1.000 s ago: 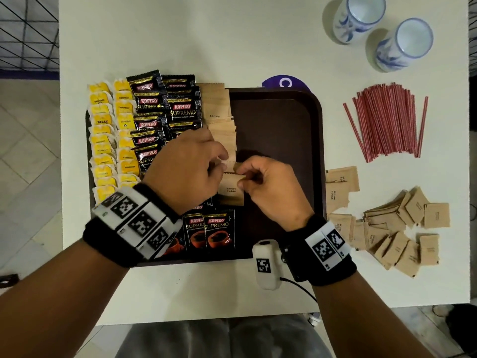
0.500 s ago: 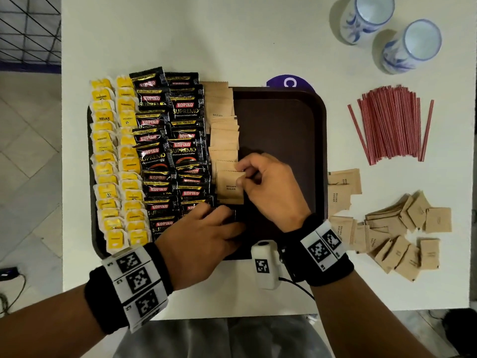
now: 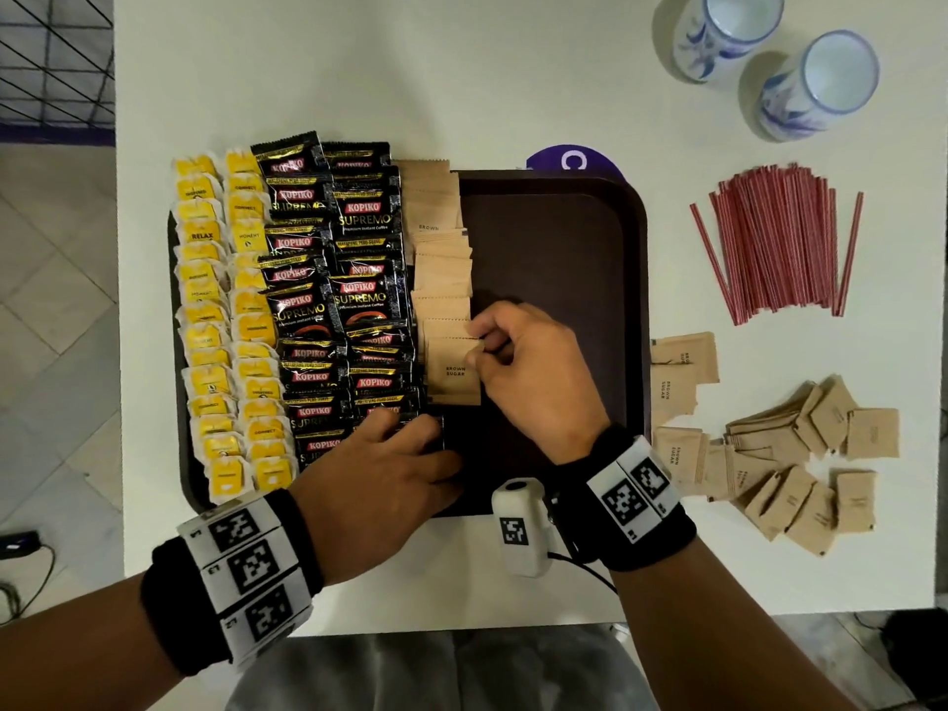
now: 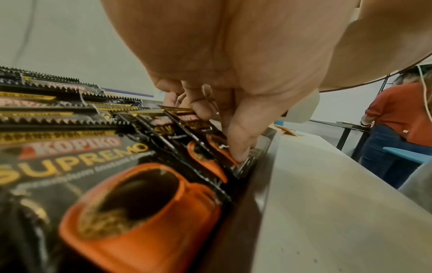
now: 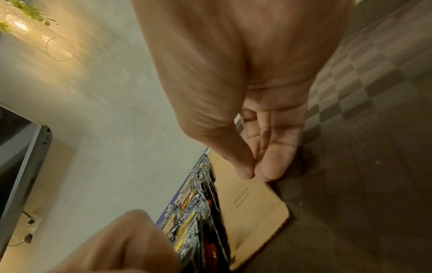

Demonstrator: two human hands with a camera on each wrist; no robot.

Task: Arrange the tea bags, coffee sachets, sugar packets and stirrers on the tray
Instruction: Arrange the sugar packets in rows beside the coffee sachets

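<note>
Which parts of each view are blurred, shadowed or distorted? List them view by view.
Head view: mostly sharp, the table edges bow from the wide lens, and the blue-and-white cups cast soft shadows. Left wrist view: the nearest Kopiko sachet is blurred, the left hand looms oversized. Right wrist view: smeared overall, the tray dim, a warm glare in the upper left corner, the brown sugar packet soft.

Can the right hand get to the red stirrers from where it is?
Probably yes. The right hand is pinching a sugar packet on the tray, so it must let go first. The stirrers lie in the open on the table to its right, with only the tray's low rim between.
</note>
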